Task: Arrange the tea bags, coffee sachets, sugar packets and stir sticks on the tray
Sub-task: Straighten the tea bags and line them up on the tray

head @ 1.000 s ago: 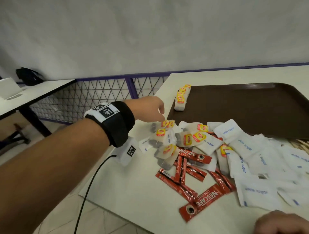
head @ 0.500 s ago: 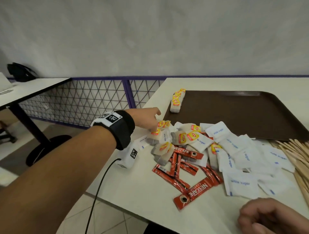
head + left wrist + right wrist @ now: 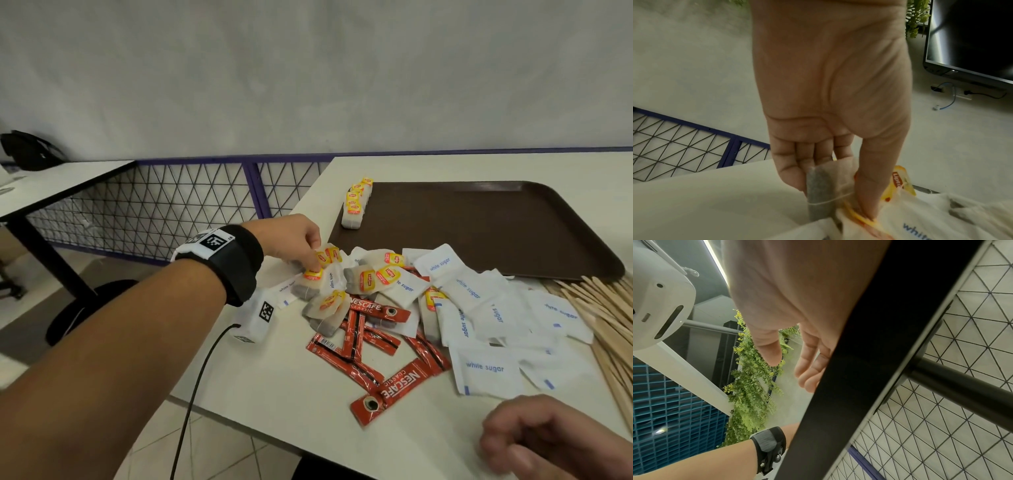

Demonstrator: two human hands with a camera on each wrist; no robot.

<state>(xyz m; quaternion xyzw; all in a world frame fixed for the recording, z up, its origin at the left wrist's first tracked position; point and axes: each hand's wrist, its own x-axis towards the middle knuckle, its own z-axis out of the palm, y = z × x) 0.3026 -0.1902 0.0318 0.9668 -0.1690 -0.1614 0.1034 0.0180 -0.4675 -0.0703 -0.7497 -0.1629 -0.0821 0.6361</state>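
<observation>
Left hand: bare, forearm bare with no sleeve; wide black wristband carrying a white block with a black-and-white square marker on top. White camera housing under the wrist, printed with further square markers; thin black cable leaving its lower end. Right hand: bare, blurred, no sleeve visible.

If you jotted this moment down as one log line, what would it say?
left hand: pinching tea bag from table pile | right hand: idle, holds nothing | tray: one row of tea bags | step: picking tea bag
</observation>
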